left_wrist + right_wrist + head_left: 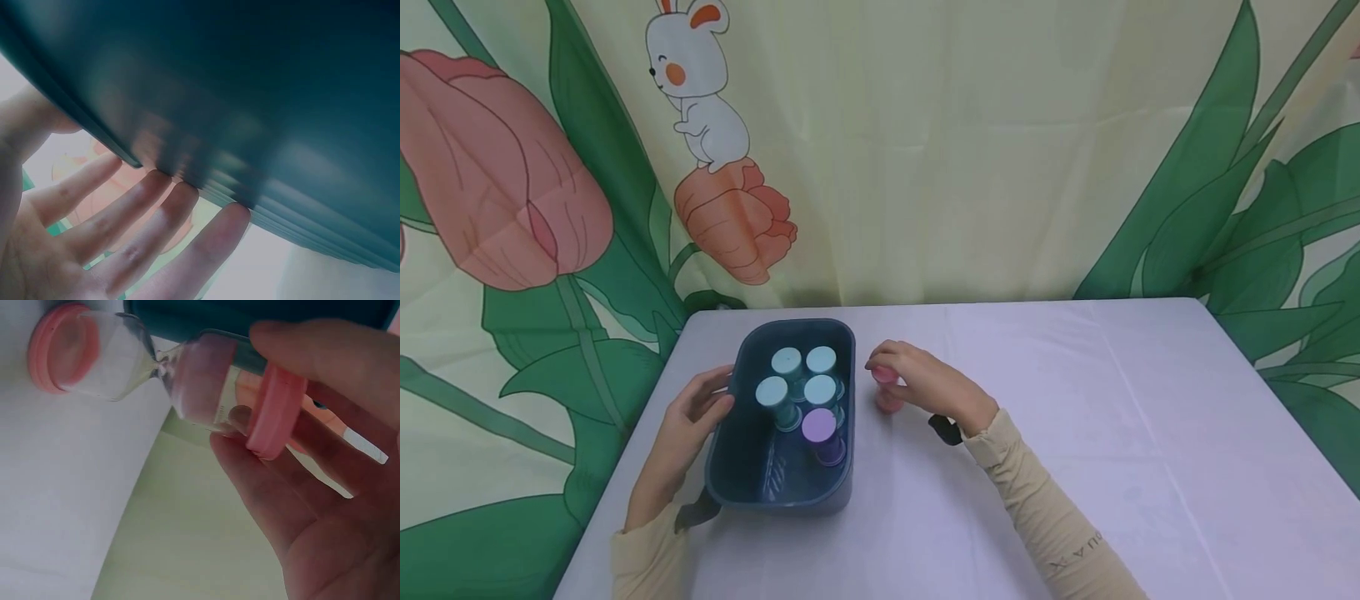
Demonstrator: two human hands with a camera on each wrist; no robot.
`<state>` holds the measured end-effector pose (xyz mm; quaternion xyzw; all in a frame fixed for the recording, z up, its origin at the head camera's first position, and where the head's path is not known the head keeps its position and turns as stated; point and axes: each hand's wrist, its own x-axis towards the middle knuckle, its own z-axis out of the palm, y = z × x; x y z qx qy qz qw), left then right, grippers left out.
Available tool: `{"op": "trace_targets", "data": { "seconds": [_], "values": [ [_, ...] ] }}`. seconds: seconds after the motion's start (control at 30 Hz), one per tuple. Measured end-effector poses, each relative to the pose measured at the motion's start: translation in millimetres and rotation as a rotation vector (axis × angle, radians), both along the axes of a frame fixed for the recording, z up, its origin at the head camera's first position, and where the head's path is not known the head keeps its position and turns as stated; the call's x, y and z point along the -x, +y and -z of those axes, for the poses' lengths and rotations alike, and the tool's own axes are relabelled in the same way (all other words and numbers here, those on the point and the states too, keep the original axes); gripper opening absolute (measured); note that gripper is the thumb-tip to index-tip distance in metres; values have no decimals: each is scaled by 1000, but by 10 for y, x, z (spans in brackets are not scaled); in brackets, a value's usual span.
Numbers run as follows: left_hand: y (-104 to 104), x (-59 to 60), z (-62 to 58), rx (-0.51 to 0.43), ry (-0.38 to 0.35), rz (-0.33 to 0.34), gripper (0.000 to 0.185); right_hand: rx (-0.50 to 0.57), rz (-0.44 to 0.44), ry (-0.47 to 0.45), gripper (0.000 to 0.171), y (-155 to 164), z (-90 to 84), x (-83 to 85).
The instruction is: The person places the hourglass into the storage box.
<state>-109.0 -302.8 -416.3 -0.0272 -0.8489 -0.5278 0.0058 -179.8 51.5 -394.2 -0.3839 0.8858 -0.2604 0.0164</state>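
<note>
A pink-capped hourglass (203, 381) of clear glass with pink sand stands on the table just right of the bin. My right hand (936, 383) pinches its upper cap (278, 411) between thumb and fingers. My left hand (688, 425) rests its fingertips (231, 219) against the outer left side of the dark blue plastic bin (722, 467), fingers nearly straight. Inside the bin stand several hourglasses with light blue caps (772, 392), grouped toward the back and right. One purple hourglass (820, 427) stands nearer the front, by the right wall.
A white cloth covers the table (1037, 358), which stretches well to the right of the bin. Behind it hangs a curtain (925, 150) printed with tulips, leaves and a rabbit on a carrot. Dark wrist straps (945, 429) sit at both sleeve cuffs.
</note>
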Motion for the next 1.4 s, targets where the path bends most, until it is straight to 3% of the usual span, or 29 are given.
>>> {"op": "trace_targets", "data": {
  "seconds": [0.43,0.93,1.4],
  "values": [
    [27,23,-20,9,2,8,52,12,7,27,38,25,-11,18],
    [-28,-28,-3,14,1,3,52,66,-11,120,35,-10,-300,-123],
    [-4,-2,3,-4,19,9,51,99,-51,209,33,26,-571,-185]
  ]
}}
